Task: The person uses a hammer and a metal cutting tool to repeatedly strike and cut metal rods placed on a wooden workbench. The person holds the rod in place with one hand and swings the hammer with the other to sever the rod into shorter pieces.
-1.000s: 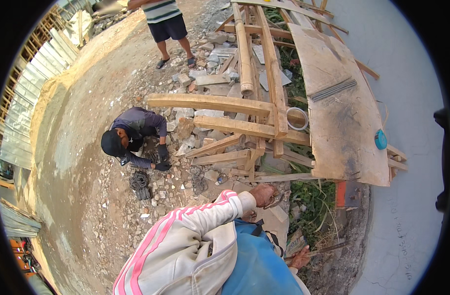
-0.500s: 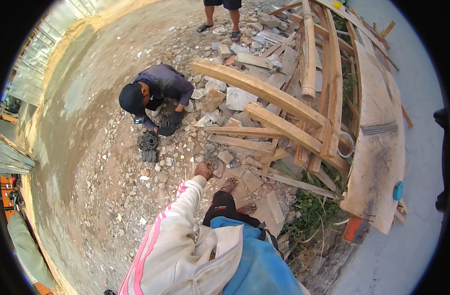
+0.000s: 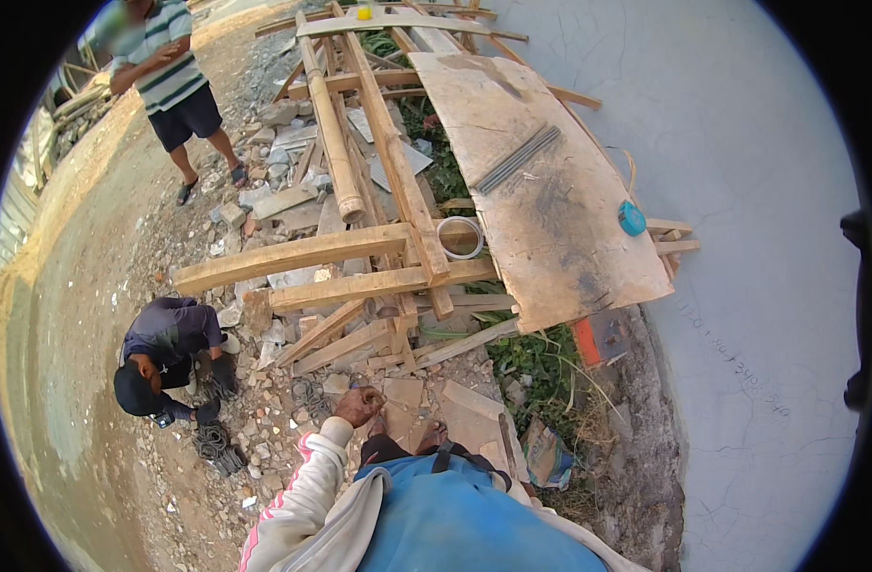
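Observation:
My left hand (image 3: 359,406), in a white sleeve with pink stripes, is out ahead of my body just above the rubble. Its fingers are curled closed; what they hold is too small to make out. Just left of it, a small heap of bent grey wire loops (image 3: 310,396) lies on the ground. My right hand is out of the picture. At the left, a crouching co-worker in a dark cap (image 3: 134,389) and dark gloves bends over more bundled wire loops (image 3: 217,446).
Ahead are stacked timber beams (image 3: 293,261), a bamboo pole (image 3: 333,143) and a white tape roll (image 3: 460,238). A stained board (image 3: 560,219) bears thin metal rods (image 3: 518,160) and a teal tape measure (image 3: 631,218). Right stands a grey wall (image 3: 741,286). Another person (image 3: 183,105) stands far left.
My view has swung right and up, so the scene sits further left. My left hand has drawn nearer my body; the wire loop seen at its fingers earlier is no longer distinct.

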Demonstrator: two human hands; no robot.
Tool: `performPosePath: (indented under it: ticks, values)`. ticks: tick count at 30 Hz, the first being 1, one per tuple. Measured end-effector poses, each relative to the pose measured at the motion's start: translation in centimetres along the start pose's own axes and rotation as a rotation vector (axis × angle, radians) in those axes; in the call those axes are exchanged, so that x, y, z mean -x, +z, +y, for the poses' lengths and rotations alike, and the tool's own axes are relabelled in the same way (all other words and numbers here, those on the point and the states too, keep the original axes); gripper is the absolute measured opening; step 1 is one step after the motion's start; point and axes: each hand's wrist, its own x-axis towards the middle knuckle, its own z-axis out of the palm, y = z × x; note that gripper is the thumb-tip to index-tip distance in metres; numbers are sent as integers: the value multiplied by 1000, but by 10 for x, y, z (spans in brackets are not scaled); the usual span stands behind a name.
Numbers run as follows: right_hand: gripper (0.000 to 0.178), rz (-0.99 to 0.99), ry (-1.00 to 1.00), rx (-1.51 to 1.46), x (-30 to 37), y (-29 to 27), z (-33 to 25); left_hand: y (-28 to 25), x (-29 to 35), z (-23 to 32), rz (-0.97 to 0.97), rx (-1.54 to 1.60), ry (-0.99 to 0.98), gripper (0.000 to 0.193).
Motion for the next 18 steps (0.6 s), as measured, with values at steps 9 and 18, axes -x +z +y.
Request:
performPosePath:
  ticks: [9, 18]
  values:
    - [34, 66, 23, -88, 13, 2, 20, -11, -14, 340, -100, 10, 705, 31]
    - [30, 225, 79, -156, 37, 16, 29, -48, -220, 482, 540, -889, 594, 27]
